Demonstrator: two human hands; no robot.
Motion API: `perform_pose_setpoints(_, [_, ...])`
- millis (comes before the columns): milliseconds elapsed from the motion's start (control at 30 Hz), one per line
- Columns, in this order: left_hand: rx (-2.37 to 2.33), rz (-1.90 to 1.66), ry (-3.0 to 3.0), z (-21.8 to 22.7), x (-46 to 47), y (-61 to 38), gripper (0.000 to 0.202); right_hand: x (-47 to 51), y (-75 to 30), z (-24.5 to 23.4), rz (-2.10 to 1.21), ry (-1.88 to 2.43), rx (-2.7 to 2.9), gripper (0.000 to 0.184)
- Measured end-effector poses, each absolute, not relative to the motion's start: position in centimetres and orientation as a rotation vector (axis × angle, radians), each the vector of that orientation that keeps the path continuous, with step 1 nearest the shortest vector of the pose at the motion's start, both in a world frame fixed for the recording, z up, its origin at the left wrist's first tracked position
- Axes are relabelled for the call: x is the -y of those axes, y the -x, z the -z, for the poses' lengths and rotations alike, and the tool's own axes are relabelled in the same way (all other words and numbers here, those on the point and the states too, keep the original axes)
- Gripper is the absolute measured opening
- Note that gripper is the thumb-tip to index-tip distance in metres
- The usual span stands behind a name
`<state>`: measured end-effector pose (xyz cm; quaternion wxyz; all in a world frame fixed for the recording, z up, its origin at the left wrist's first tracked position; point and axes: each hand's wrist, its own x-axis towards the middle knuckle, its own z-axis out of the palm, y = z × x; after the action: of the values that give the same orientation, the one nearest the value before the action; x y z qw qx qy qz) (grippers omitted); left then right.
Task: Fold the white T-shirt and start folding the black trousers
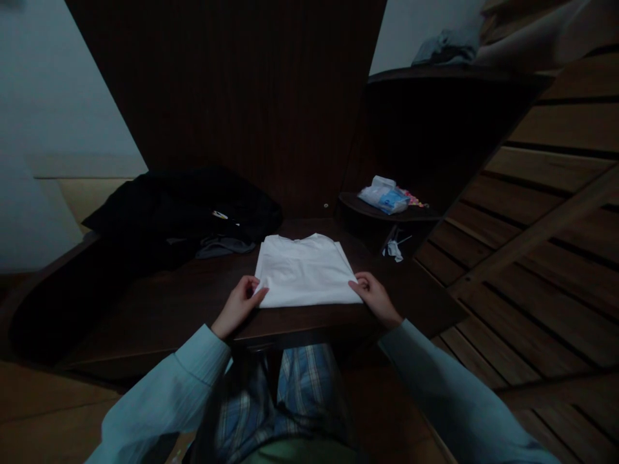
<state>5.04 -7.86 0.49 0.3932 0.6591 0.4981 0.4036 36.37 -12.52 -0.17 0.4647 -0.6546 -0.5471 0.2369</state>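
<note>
A folded white T-shirt point(304, 269) lies flat on a dark wooden table point(159, 309), its collar turned away from me. My left hand point(239, 304) pinches the shirt's near left corner with curled fingers. At the near right corner, my right hand point(374, 298) grips the edge the same way. Both arms wear light blue sleeves.
A heap of dark clothes point(184, 209) covers the table's back left. On a small dark shelf point(377, 216) to the right sits a white and blue packet point(384, 195). Wooden slats point(532, 258) slope along the right side. More cloth point(445, 48) lies on a higher ledge.
</note>
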Motion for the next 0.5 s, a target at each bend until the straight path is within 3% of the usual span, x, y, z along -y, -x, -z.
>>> perform_pose_setpoints(100, [-1.263, -1.012, -1.525, -0.5, 7.4, -5.4, 0.037, 12.4, -36.6, 0.0, -0.715, 1.628, 1.389, 0.04])
perform_pose_setpoints(400, [-1.331, -1.209, -1.318, 0.8, 6.7, -5.1, 0.031, 13.1, -37.9, -0.1, -0.805, 1.583, 1.425, 0.038])
perform_pose_setpoints(500, [-1.227, -1.093, -1.301, 0.2, 7.1, -4.9, 0.037, 13.4, -37.9, -0.2, -0.825, 1.591, 1.427, 0.04])
